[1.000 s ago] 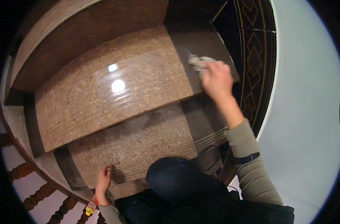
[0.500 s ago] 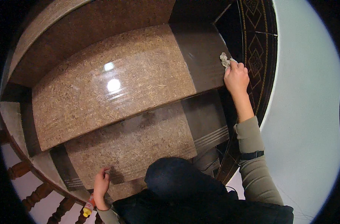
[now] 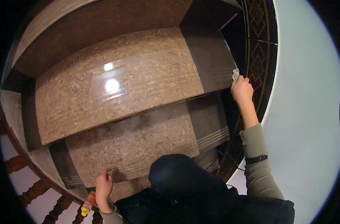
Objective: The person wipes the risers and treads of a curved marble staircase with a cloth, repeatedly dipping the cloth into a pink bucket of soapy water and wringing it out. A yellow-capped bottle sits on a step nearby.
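Observation:
My right hand (image 3: 242, 89) is closed on a pale crumpled cloth (image 3: 235, 74) at the outer right end of the dark stone strip (image 3: 211, 56) on the middle step, beside the step's front corner. That step has a glossy mottled brown top (image 3: 147, 71). My left hand (image 3: 104, 183) is low at the left, over the lower step (image 3: 136, 142), with its fingers loosely bent and apart and nothing visible in them. Just left of it is a bottle (image 3: 88, 203) with an orange body and yellow end, near the wooden railing.
A riser and higher step (image 3: 95, 18) curve across the top. A wooden railing with turned balusters (image 3: 31, 192) runs down the left. A dark border with gold diamonds (image 3: 256, 56) and a white wall (image 3: 304, 104) are at the right. My dark-clothed knee (image 3: 173, 171) is at bottom centre.
My right hand and the cloth have moved right across the dark strip to its outer end, then slightly down toward the front corner. My left hand stays low by the bottle.

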{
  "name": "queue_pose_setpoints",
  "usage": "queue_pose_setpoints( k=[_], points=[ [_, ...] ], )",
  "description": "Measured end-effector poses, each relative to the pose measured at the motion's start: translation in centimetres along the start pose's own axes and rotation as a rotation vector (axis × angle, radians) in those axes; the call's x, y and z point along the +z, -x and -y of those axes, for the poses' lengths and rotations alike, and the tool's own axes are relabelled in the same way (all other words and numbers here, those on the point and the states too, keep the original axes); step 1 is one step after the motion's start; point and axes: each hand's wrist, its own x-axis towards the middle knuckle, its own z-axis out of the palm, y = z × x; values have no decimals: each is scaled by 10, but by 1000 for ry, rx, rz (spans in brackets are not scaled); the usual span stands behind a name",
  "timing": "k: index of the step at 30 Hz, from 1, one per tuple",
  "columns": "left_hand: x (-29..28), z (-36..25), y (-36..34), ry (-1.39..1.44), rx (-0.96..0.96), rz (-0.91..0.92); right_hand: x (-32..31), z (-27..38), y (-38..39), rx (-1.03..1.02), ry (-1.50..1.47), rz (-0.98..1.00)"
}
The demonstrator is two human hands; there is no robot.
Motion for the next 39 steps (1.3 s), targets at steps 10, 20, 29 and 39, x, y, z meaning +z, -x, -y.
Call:
queue_pose_setpoints(
  k=[10,20,29,39],
  points=[
    [5,-24,-16,9,54,30,-46,-20,31,-97,-179,39],
    [0,-16,-16,-22,-11,79,39,12,32,40,-303,-345],
    [11,-22,-33,-12,43,86,-12,153,117,119,-1150,-331],
    [11,-22,-34,16,37,79,16,59,90,679,-1358,-112]
  ],
)
